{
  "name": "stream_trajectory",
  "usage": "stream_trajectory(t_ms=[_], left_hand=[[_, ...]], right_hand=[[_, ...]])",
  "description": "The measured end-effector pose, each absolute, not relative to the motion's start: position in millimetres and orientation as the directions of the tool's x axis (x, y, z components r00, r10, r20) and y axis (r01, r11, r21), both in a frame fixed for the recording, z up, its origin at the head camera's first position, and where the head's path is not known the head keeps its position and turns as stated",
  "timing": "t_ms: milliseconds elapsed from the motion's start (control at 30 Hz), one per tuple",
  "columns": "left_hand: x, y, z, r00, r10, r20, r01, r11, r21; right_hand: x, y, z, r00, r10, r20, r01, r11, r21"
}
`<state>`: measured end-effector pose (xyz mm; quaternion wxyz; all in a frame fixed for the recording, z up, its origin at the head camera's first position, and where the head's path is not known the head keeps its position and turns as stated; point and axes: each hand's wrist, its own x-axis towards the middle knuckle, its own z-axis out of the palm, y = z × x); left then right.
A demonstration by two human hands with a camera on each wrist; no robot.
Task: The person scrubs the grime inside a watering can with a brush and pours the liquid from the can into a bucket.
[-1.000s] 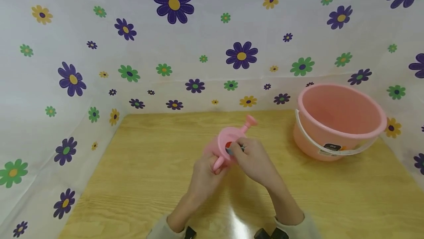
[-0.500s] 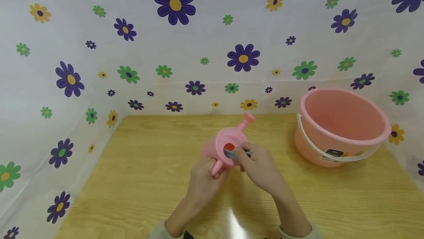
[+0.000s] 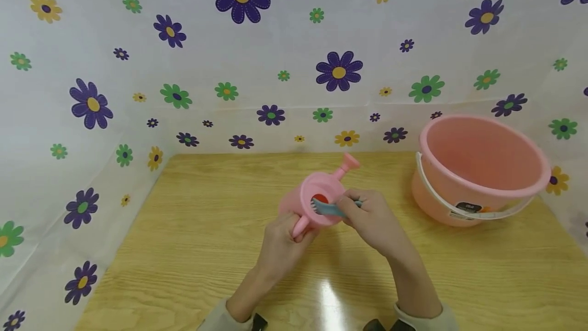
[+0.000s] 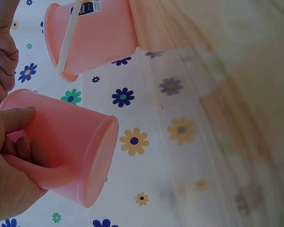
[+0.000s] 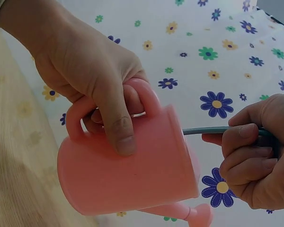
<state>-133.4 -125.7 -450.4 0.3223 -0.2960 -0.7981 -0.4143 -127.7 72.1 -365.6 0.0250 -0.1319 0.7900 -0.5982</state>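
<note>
A pink toy watering can point(image 3: 291, 201) is tilted above the table, its open top facing toward the right hand. My left hand point(image 3: 282, 244) grips its loop handle point(image 4: 52, 177), thumb lying along the can's wall in the right wrist view. My right hand point(image 3: 367, 219) pinches the handle of a blue-grey brush point(image 3: 332, 210). Pale bristles show at the brush's tip, which lies at the can's mouth against a red-orange patch inside. In the right wrist view the thin brush handle point(image 5: 206, 130) runs from the can's rim into my curled right fingers.
A larger pink bucket point(image 3: 441, 193) with a white bail handle point(image 3: 432, 191) stands on the wooden table point(image 3: 206, 208) at the right. A white cloth point(image 3: 193, 55) printed with flowers hangs behind and along the sides.
My right hand has drawn back slightly to the right, so more of the brush and its bristles show at the can's mouth. The left hand keeps its grip; the head view has shifted slightly.
</note>
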Motion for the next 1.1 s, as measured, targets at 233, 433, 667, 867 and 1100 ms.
stream_trajectory(t_ms=[233, 433, 667, 867, 1100], left_hand=[[-130.8, -128.3, -454.6, -0.623, 0.216, 0.752, 0.742, 0.466, 0.481], [-127.9, -129.0, -455.7, -0.614, 0.225, 0.757, 0.748, 0.471, 0.467], [-119.9, -125.5, -455.6, -0.605, 0.254, 0.755, 0.752, 0.494, 0.437], [-117.0, -122.0, -454.4, -0.637, 0.25, 0.729, 0.731, 0.497, 0.468], [-116.5, -122.0, -451.4, -0.63, 0.243, 0.737, 0.73, 0.51, 0.455]], right_hand=[[-124.3, 66.6, -367.3, -0.97, -0.228, 0.088, -0.142, 0.236, -0.961], [-121.5, 56.6, -371.4, -0.97, -0.217, 0.108, -0.163, 0.258, -0.952], [-121.5, 49.1, -378.8, -0.976, -0.19, 0.104, -0.155, 0.28, -0.947], [-121.8, 45.7, -379.6, -0.979, -0.164, 0.124, -0.171, 0.311, -0.935], [-122.7, 49.6, -375.3, -0.976, -0.188, 0.109, -0.16, 0.281, -0.946]])
